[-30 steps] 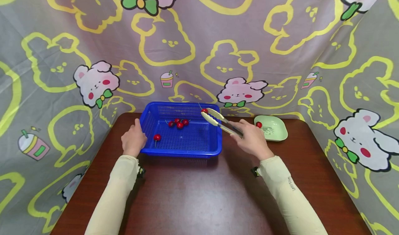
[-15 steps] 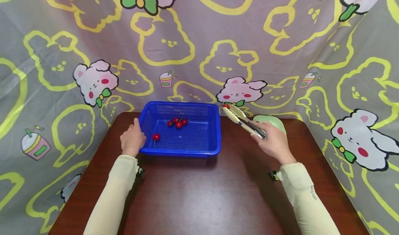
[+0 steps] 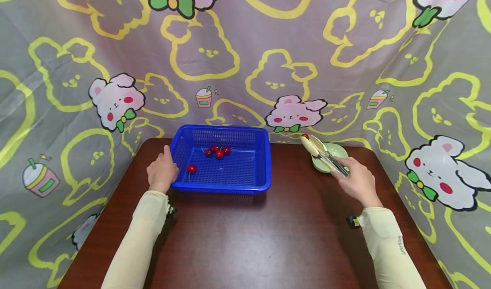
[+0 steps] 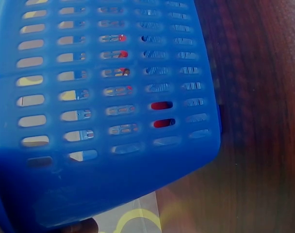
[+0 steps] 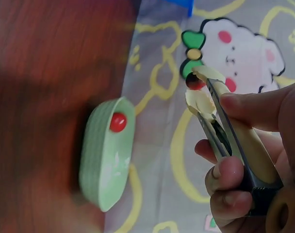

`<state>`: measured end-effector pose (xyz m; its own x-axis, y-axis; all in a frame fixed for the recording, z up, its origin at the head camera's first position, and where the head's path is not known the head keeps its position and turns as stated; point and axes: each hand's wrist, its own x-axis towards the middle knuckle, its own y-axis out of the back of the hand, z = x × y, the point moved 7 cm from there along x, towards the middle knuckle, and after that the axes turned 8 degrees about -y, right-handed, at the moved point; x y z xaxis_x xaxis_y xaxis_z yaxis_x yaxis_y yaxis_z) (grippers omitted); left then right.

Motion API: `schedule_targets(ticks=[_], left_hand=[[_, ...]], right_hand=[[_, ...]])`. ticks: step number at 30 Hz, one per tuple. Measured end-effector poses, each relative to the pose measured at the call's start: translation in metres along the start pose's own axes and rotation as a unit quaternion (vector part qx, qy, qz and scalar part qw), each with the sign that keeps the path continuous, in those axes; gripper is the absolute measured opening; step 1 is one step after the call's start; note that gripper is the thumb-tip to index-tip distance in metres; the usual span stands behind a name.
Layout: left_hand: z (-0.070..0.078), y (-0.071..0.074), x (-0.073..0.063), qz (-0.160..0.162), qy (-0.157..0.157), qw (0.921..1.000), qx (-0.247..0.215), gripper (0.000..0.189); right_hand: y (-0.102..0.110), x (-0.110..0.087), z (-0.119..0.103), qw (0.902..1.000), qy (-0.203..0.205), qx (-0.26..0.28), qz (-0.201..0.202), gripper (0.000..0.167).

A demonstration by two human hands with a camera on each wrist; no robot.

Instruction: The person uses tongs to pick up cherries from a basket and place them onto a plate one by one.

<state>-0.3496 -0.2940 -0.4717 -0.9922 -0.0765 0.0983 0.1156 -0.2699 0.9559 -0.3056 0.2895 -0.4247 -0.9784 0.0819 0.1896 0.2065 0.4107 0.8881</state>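
While right hand (image 3: 357, 181) grips tongs (image 5: 247, 145) round cherry (image 3: 305, 136), frame right | left hand (image 3: 162, 173): grip unclear | best loosen low over dish (image 5: 95, 155)

In the head view, your widest passage is the bare tabletop (image 3: 249, 233) across the lower middle, between your forearms. A second lane runs between the right wall of the blue basket (image 3: 224, 187) and the green dish (image 3: 339, 149). The basket lies open from above, with cherries (image 3: 218, 151) taking up its upper middle and lower left. Your left hand (image 3: 163, 171) blocks its left rim. Patterned cloth (image 3: 224, 80) walls off the back and sides. Your tongs (image 3: 333, 162) and right hand (image 3: 357, 182) cover part of the dish.
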Motion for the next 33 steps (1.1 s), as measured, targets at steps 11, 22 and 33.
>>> schedule_targets(ticks=[11, 22, 33], left_hand=[[0.000, -0.001, 0.000, -0.002, 0.001, 1.0000, -0.003, 0.070], [0.001, -0.001, 0.001, -0.002, 0.000, 1.0000, 0.000, 0.072], [0.000, -0.002, 0.002, -0.008, 0.001, 1.0000, 0.001, 0.072]], right_hand=[[-0.010, -0.001, 0.035, 0.9990, -0.041, -0.015, -0.011, 0.049], [-0.017, 0.000, 0.061, 0.9963, -0.080, -0.027, -0.016, 0.051], [-0.025, 0.002, 0.068, 0.9944, -0.096, -0.036, -0.025, 0.052]])
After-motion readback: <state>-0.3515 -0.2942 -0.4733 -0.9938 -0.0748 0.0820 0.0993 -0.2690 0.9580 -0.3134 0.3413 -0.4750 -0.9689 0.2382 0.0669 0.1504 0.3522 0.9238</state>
